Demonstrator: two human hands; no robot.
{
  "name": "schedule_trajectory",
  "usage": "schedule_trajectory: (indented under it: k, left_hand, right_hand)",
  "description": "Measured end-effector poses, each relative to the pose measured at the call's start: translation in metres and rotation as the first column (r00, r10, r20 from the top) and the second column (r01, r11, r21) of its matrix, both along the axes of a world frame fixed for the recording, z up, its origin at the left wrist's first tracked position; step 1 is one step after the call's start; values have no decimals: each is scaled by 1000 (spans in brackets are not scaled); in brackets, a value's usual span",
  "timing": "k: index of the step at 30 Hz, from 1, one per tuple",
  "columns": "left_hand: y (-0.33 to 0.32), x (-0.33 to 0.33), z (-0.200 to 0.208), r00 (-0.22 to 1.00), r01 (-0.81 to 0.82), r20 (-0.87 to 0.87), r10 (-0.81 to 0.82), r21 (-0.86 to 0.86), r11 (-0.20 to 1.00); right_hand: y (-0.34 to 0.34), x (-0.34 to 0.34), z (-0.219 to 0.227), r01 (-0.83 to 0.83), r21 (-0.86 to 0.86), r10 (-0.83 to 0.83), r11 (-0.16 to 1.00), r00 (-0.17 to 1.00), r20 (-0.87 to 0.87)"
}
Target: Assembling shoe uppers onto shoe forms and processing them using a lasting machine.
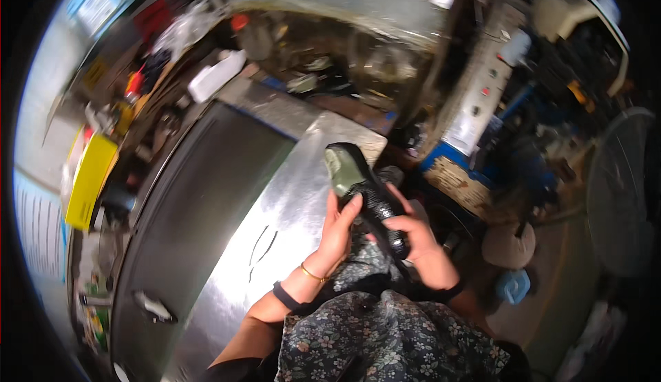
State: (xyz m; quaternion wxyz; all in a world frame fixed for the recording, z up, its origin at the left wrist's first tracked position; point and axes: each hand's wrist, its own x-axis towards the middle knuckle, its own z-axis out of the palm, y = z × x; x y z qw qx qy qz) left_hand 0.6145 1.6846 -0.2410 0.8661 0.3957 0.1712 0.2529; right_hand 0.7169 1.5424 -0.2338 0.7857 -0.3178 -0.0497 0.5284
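In front of my body I hold a black shoe (379,204), tilted, its far end showing a pale green surface edged in black. My left hand (336,230) is closed on its left side, the thumb lying near the green part. On the shoe's nearer, shiny black end, my right hand (418,239) grips with thumb and fingers. Parts of both hands' fingers are hidden behind the shoe. To the left is a shiny metal table edge (241,244) with thin dark strips (260,248) on it.
A dark conveyor belt (200,182) runs along the left, carrying a small black-and-white item (154,306). Beyond it stand a yellow box (91,181) and a white container (216,76). At right are a machine with a metal panel (475,107), a blue object (513,285) and a round fan-like guard (620,189).
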Motion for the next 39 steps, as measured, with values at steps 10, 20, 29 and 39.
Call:
schedule_trajectory:
  k: [10, 20, 29, 39]
  left_hand:
    - [-12, -57, -56, 845, 466, -466, -262, 401, 789]
    - [-19, -69, -78, 872, 401, -450, -194, 429, 809]
    - [-21, -65, -80, 872, 383, -451, -189, 388, 838]
    - [-27, -69, -80, 868, 430, -477, -139, 578, 694]
  right_hand:
    - [-234, 201, 117, 936, 66, 319, 346, -183, 930]
    - [-295, 319, 164, 983, -174, 779, -61, 156, 607]
    - [-272, 305, 91, 991, 71, 761, -113, 41, 647]
    - [-272, 317, 100, 981, -13, 750, -193, 155, 643]
